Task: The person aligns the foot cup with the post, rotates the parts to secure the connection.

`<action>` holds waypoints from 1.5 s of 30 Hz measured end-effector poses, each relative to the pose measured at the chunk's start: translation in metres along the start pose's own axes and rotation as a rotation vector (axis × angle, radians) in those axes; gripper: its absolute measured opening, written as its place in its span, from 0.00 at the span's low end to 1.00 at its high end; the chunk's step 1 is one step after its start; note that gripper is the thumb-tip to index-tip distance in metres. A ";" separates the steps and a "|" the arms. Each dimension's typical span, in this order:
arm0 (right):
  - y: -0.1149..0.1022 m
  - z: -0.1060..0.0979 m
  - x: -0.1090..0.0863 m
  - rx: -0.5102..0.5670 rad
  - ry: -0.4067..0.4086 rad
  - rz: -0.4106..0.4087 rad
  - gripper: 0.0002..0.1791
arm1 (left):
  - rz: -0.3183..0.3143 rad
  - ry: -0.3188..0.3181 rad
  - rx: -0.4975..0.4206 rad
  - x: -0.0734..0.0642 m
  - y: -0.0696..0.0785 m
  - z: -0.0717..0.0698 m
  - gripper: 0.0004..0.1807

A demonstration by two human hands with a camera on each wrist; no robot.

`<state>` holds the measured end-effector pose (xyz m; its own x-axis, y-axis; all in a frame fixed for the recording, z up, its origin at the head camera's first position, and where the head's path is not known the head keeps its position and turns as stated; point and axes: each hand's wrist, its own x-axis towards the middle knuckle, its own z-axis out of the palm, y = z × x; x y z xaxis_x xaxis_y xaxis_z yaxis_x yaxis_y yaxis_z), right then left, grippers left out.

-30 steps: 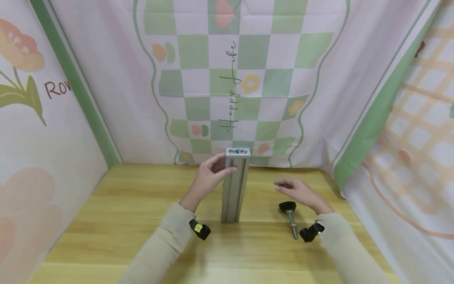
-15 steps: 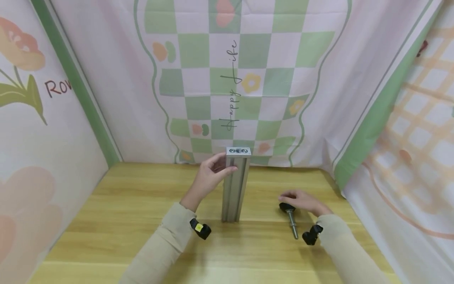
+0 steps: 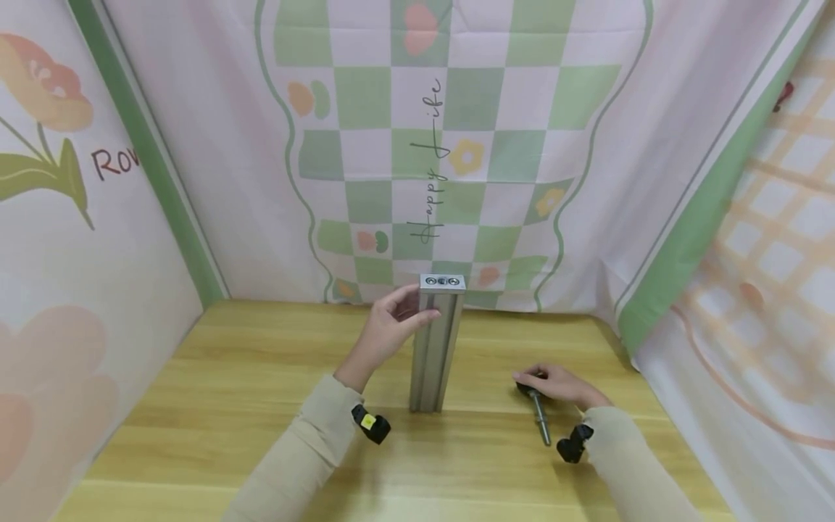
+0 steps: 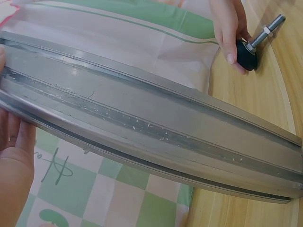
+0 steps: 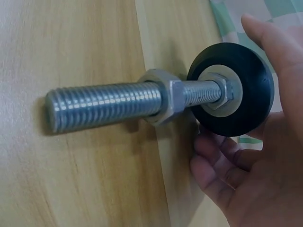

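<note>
A grey aluminium extrusion (image 3: 430,355) stands upright on the table, its capped top end showing several holes. My left hand (image 3: 385,326) grips it near the top, thumb on the front face and fingers around the left side. To the right, a levelling foot (image 5: 232,90) with a black round base, threaded stud and hex nut lies on the table, stud pointing towards me. My right hand (image 3: 554,384) holds its black base, fingers curled under one side and thumb along the other. In the left wrist view, white specks lie in the extrusion's groove.
The wooden table (image 3: 261,406) reaches back to a printed cloth (image 3: 365,101) hanging behind it. More cloth hangs at the left and right sides. A small black camera (image 3: 372,424) sits on the left wrist, with another on the right.
My right hand has come down from above the levelling foot onto its black base. The left hand keeps its grip on the upright extrusion. The head view has shifted slightly.
</note>
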<state>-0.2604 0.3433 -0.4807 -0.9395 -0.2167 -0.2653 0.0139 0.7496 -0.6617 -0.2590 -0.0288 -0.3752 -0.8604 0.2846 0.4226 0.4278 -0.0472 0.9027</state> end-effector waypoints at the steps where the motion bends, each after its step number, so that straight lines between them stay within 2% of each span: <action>1: 0.000 0.000 0.000 -0.003 0.004 0.002 0.36 | 0.002 -0.002 0.000 0.000 0.000 0.000 0.26; 7: 0.002 0.000 0.000 -0.011 0.018 0.029 0.38 | 0.010 -0.002 0.005 0.000 -0.001 0.000 0.26; 16: 0.008 -0.001 -0.002 0.059 -0.003 0.016 0.39 | 0.002 0.007 0.001 -0.001 0.001 0.001 0.25; 24: 0.013 -0.004 -0.001 0.134 -0.037 -0.005 0.28 | 0.019 0.005 0.010 0.000 -0.001 0.000 0.25; 27: 0.016 -0.007 -0.002 0.148 -0.051 -0.014 0.26 | 0.022 0.007 0.011 0.000 -0.001 0.000 0.24; 36: 0.011 -0.015 -0.005 0.128 -0.018 0.032 0.29 | 0.023 0.006 0.012 0.001 0.000 0.001 0.24; 39: 0.007 -0.017 -0.006 0.124 0.027 0.041 0.30 | 0.017 0.004 0.003 0.000 0.001 0.001 0.24; 45: -0.005 -0.021 -0.012 0.122 0.074 0.008 0.36 | 0.016 0.002 -0.006 -0.001 0.002 0.002 0.24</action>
<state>-0.2564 0.3549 -0.4597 -0.9618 -0.1610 -0.2212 0.0585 0.6689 -0.7411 -0.2568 -0.0275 -0.3738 -0.8539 0.2818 0.4376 0.4401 -0.0579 0.8961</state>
